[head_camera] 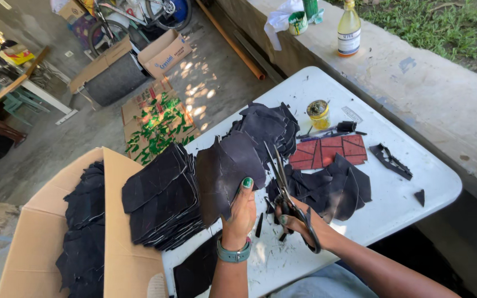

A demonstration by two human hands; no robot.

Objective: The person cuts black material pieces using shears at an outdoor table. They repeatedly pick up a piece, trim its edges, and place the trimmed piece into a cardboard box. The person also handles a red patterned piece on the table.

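My left hand (241,212) grips the lower edge of a dark, flat piece of leather-like material (224,168), holding it upright over the white table (409,187). My right hand (299,221) holds a pair of large scissors (282,185), blades pointing up beside the piece's right edge. A stack of similar cut dark pieces (161,193) lies just left of the held piece. More dark pieces are piled behind (269,127) and to the right (338,187).
A cardboard box (45,232) with dark pieces stands at the left. On the table lie a red patterned sheet (332,152), a small yellow jar (319,114), pens and dark scraps (393,161). A bottle (349,27) stands on the concrete ledge. Boxes and a bicycle are beyond.
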